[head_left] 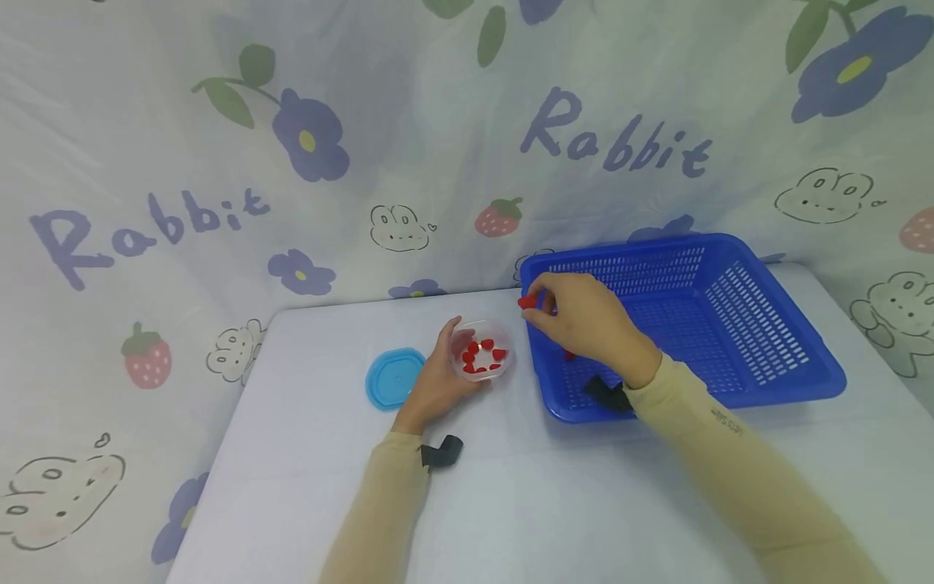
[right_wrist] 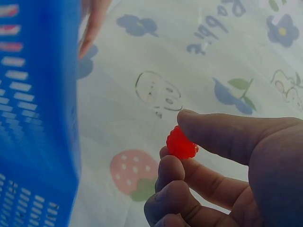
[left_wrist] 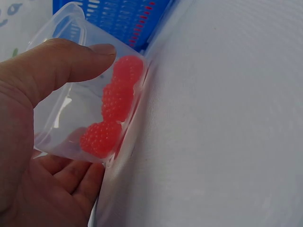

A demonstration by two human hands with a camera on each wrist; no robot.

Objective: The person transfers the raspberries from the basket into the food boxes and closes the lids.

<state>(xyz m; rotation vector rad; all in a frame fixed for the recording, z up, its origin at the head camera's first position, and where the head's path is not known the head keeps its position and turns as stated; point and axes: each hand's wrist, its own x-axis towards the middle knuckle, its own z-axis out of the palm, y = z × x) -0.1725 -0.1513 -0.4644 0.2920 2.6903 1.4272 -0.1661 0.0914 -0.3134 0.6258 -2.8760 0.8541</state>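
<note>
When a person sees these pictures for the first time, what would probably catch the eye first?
Probably the blue basket, on the right of the white table in the head view. Then the red berry pinched in the right hand, and the clear cup of berries in the left hand, left of the basket.

A bumpy red berry is pinched near the far left corner of the blue basket; farther left, a clear open tub holds red berries.
</note>
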